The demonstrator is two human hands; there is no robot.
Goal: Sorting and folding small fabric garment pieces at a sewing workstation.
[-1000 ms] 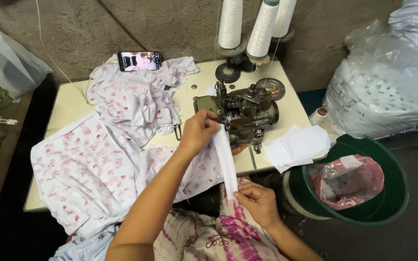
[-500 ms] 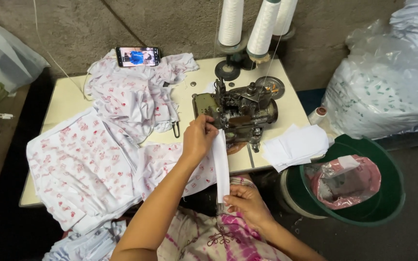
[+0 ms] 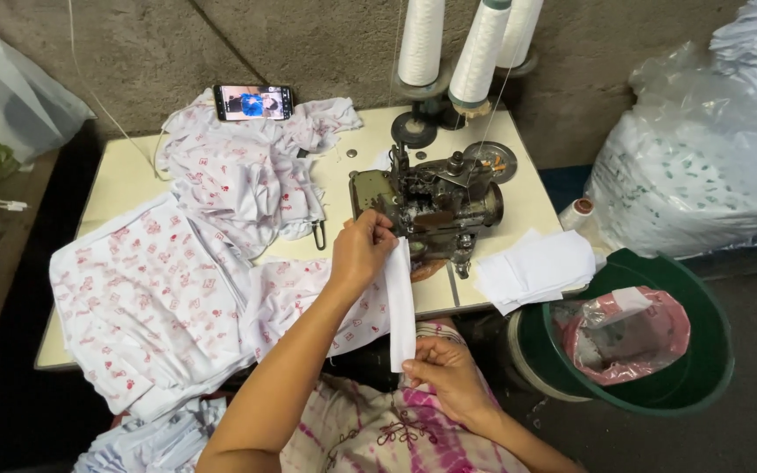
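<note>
Right hand (image 3: 450,375): fingers pinched on lower end of white fabric strip (image 3: 400,302), off the desk's near edge. Left hand (image 3: 361,250): fingers closed on strip's upper end, beside sewing machine (image 3: 427,203). Cream desk (image 3: 120,180): printed garments (image 3: 151,289), white cut pieces (image 3: 536,267), phone (image 3: 253,102), thread cones (image 3: 475,52). Green bucket (image 3: 703,385) on floor; rough grey wall behind.

Three thread cones (image 3: 479,52), one sewing machine (image 3: 427,206), one phone (image 3: 253,102), one green bucket (image 3: 703,385), two hands (image 3: 361,250), one white strip (image 3: 400,307).
</note>
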